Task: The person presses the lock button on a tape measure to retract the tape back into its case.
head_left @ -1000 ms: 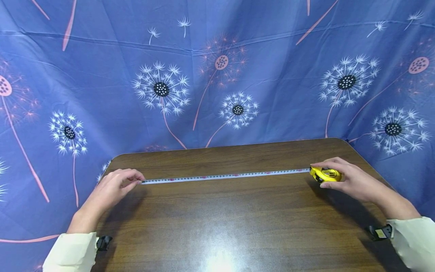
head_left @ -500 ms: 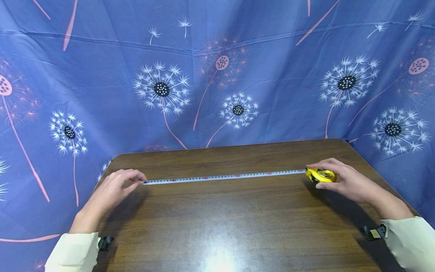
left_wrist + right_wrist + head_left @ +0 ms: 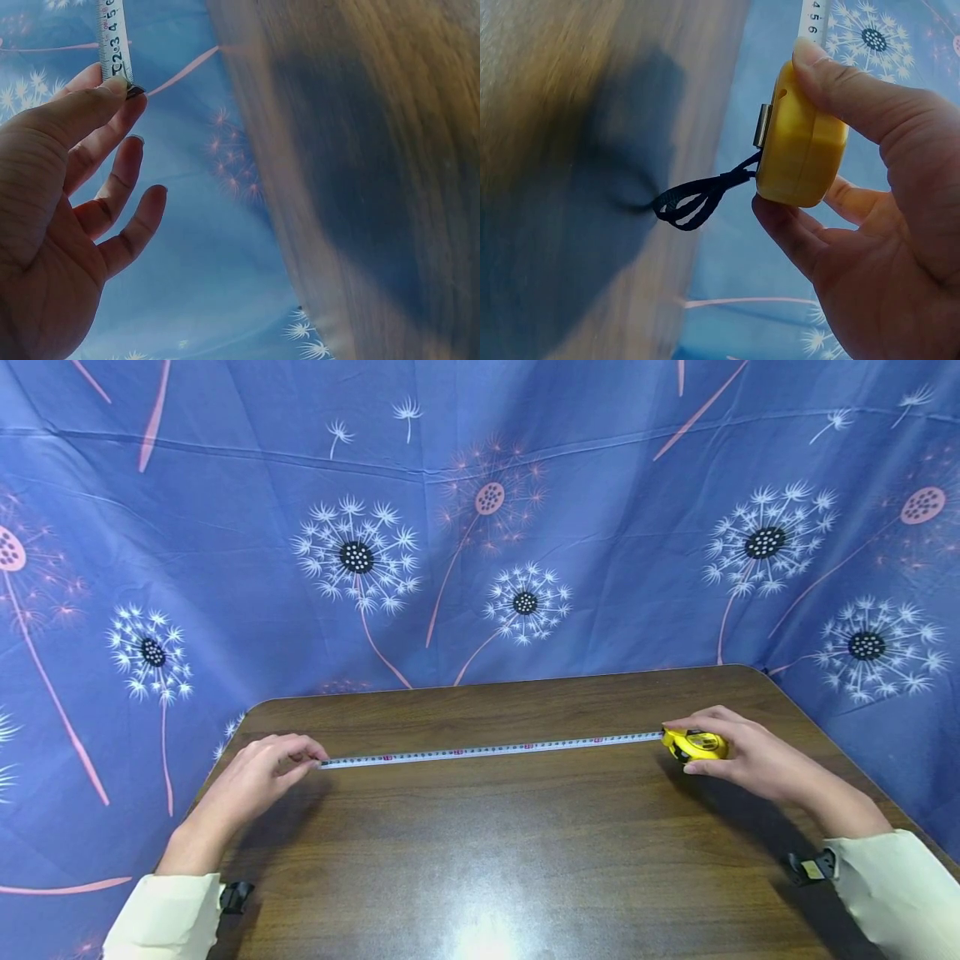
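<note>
A yellow tape measure [image 3: 697,745] is gripped between the thumb and fingers of my right hand [image 3: 750,758], at the right of the head view. Its white blade [image 3: 491,752] stretches almost straight across to the left. There my left hand [image 3: 258,781] pinches the blade's end between thumb and forefinger. In the left wrist view the dark end hook [image 3: 135,91] shows at the fingertips, and the other fingers are loosely spread. From the tape measure's case a black wrist strap [image 3: 705,196] hangs in the right wrist view, near a metal clip [image 3: 763,125].
Below the blade lies a brown wood-grain table [image 3: 480,835] with rounded far corners. A blue cloth with dandelion prints [image 3: 600,527] hangs behind it and at both sides. Black straps [image 3: 236,897] sit at both wrists, by pale sleeves.
My right hand has moved left with the tape measure, and the blade between the hands has become shorter. My left hand has shifted slightly to the right, still pinching the end.
</note>
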Demonstrator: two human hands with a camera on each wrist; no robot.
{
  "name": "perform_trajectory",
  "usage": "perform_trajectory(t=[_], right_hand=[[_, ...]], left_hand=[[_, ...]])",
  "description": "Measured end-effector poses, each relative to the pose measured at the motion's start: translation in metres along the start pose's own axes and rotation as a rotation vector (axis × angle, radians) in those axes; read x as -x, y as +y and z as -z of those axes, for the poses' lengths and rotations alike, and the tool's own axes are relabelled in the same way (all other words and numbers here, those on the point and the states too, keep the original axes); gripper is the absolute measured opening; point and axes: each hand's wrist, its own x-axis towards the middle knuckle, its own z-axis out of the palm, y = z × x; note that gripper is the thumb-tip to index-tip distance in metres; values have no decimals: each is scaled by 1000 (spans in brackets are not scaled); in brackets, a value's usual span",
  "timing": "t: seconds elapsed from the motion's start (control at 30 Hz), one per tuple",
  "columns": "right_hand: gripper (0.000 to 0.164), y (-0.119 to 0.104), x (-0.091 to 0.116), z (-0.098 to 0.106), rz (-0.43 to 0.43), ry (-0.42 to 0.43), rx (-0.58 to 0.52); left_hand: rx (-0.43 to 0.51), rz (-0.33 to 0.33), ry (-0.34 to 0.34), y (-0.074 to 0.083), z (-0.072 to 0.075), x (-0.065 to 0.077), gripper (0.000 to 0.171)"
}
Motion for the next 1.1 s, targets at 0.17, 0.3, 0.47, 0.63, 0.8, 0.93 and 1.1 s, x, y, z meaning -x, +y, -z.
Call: perform_trajectory(t=[0.17,0.3,0.47,0.63,0.8,0.93,1.1], right_hand=[[62,-2,-4,-2,10,-7,-10],[61,-5,-7,-4,18,-4,-13],[60,-7,-11,-6,19,-11,-20],[60,-10,-14,-9,18,-8,-33],[60,-11,-16,-12,34,10,-47],[60,-12,-17,-14,44,23,-48],[60,-15,-17,-13,21,3,-39]], left_hand=[[2,13,-13,0,-1,0,32],[10,41,-31,2,-1,1,31],[14,57,-41,2,-1,2,30],[22,54,-36,1,-4,1,31],[27,51,-45,3,-5,-1,30],[24,64,-53,6,-4,-2,27],[30,62,-48,5,-5,-4,27]])
